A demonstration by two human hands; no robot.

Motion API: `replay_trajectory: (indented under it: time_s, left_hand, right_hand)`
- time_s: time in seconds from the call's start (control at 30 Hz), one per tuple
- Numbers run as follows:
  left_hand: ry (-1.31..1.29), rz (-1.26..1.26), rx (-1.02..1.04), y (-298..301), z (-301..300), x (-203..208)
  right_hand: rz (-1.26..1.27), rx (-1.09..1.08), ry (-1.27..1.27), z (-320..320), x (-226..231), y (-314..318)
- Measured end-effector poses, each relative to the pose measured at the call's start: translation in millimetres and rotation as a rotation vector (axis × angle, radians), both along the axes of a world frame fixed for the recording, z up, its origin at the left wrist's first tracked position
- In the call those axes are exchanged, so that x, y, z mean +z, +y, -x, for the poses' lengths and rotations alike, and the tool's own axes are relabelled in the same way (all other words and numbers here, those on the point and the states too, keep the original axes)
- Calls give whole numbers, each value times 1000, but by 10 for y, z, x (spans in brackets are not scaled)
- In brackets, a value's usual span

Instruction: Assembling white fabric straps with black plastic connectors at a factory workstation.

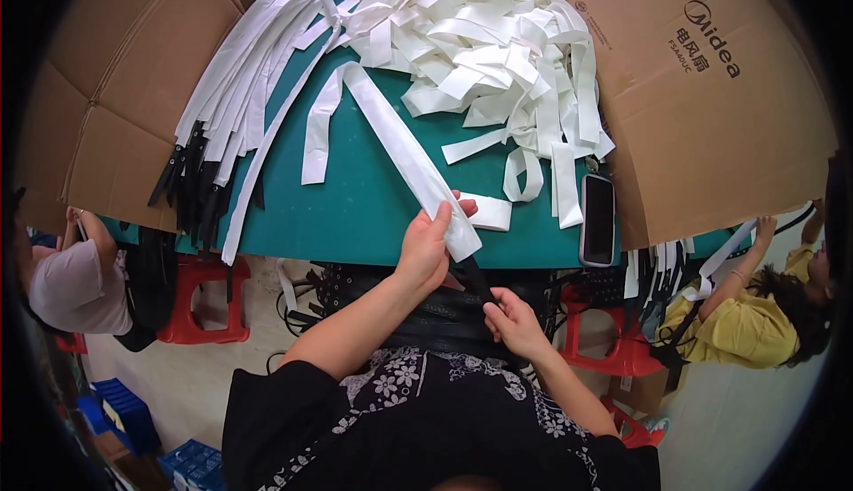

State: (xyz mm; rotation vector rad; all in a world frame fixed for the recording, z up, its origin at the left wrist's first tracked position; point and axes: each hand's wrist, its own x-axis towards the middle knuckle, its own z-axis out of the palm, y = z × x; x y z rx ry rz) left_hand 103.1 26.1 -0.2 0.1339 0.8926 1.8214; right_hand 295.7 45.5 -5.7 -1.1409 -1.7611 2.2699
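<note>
My left hand (426,247) grips the near end of a long white sleeve (400,144) that lies diagonally across the green table (355,215). A black strap (475,279) comes out of the sleeve's lower end, and my right hand (514,320) pinches that strap just below the table edge. More black straps lie heaped on my lap (426,304). A short white piece (487,212) rests beside my left thumb.
A big loose pile of white sleeves (498,55) fills the far right of the table. Sleeved black straps (240,100) are bundled at the left. A phone (597,219) lies at the right edge. Cardboard boxes (711,100) flank the table. Other people sit left (75,287) and right (755,313), near red stools (200,304).
</note>
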Motion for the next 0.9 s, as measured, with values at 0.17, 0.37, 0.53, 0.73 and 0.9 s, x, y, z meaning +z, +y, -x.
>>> replay_trajectory:
  time_s: [0.17,0.37,0.53,0.73,0.9]
  left_hand:
    - [-29,2,-90,-80,-231,-100]
    - [35,-65,108,-57,-88,-3]
    - [15,-60,80,-64,-99,-30]
    - [-16,-62,39,-87,-288,-109]
    - [-35,7,15,-143,-377,-100]
  right_hand:
    - [-411,-61,-25,203,134,-10]
    - [-609,108,-257,16,51,69]
    - [-309,40,-226,226,249,103]
    - [-263,-107,-88,462,71,108]
    - [-240,-189,-55,551,124,111]
